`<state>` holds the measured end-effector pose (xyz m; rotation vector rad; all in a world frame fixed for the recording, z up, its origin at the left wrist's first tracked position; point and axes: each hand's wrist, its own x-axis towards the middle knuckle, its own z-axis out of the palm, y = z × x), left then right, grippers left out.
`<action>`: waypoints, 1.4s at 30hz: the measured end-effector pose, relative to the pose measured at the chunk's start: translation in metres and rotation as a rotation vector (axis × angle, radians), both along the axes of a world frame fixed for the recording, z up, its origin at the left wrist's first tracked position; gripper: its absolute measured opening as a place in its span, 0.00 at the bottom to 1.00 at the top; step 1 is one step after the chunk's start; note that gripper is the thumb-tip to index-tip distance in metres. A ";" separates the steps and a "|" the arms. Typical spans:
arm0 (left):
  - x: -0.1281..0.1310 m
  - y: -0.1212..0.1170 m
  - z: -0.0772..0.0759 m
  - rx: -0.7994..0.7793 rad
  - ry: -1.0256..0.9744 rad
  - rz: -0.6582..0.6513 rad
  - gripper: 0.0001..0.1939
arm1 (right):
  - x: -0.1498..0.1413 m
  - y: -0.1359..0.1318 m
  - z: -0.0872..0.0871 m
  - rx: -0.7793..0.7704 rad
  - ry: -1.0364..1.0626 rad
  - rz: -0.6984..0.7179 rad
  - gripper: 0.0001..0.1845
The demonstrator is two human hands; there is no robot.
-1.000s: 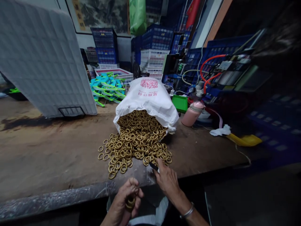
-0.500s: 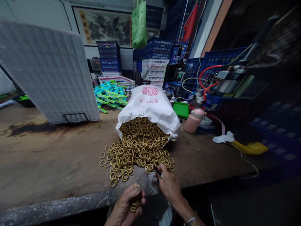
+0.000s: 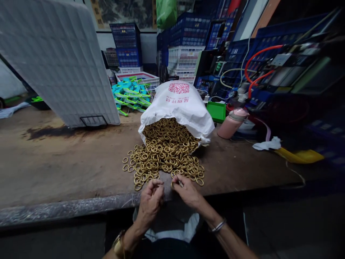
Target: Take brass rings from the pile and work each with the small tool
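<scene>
Gold-coloured rings (image 3: 161,153) spill in a heap from the open mouth of a white sack (image 3: 178,102) lying on the table. My left hand (image 3: 151,198) is closed at the table's front edge, just short of the heap. Its fingers mostly hide what it holds; half a second ago several rings showed in it. My right hand (image 3: 187,190) is pinched at the near side of the heap. A small thin dark tool (image 3: 179,181) sticks out between its fingers, and one ring (image 3: 172,185) shows at its thumb tip.
A large pale ribbed panel (image 3: 61,64) stands at the left. Green and turquoise plastic parts (image 3: 132,95) are piled behind. To the right are a green tray (image 3: 216,111), a pink bottle (image 3: 232,123), a machine with red hoses (image 3: 283,61) and a yellow scoop-like piece (image 3: 302,155).
My left hand has moved up and forward, turning so its back shows. The right hand has come closer to it, a ring now at its thumb. The camera has tilted down.
</scene>
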<state>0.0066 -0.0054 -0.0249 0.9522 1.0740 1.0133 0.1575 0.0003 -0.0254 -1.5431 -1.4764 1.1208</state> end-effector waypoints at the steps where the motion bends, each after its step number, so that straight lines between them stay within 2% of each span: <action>1: -0.001 0.000 0.000 0.059 0.049 -0.010 0.13 | -0.002 -0.001 0.001 -0.043 0.058 0.020 0.04; 6: -0.008 -0.004 0.002 0.261 0.165 -0.187 0.11 | -0.009 -0.008 0.008 -0.183 0.257 0.066 0.02; 10: -0.009 -0.006 0.001 0.310 0.169 -0.250 0.10 | -0.013 -0.012 0.009 -0.305 0.302 0.070 0.03; 13: -0.008 -0.007 -0.001 0.257 0.194 -0.211 0.09 | -0.012 -0.014 0.009 -0.303 0.264 0.056 0.09; 16: -0.007 -0.007 -0.001 0.202 0.181 -0.164 0.09 | -0.012 -0.016 0.008 -0.166 0.176 0.041 0.13; 20: -0.005 -0.008 0.001 0.105 0.122 -0.170 0.11 | -0.014 -0.016 0.004 -0.030 0.045 0.048 0.12; 24: -0.007 -0.008 0.001 -0.077 0.060 -0.241 0.14 | -0.015 -0.014 -0.003 -0.017 -0.029 0.028 0.11; 28: -0.010 -0.008 -0.001 -0.151 -0.013 -0.324 0.14 | -0.015 -0.014 -0.004 -0.028 -0.024 0.032 0.12; 35: -0.006 -0.010 0.001 -0.259 -0.194 -0.299 0.14 | -0.011 -0.014 0.000 -0.028 0.035 0.054 0.13; 39: -0.005 -0.011 0.001 -0.271 -0.183 -0.241 0.15 | -0.009 -0.017 -0.003 0.041 -0.174 0.007 0.10; 42: -0.004 -0.010 0.000 -0.231 -0.130 -0.233 0.15 | -0.010 -0.023 -0.003 0.067 -0.374 0.104 0.08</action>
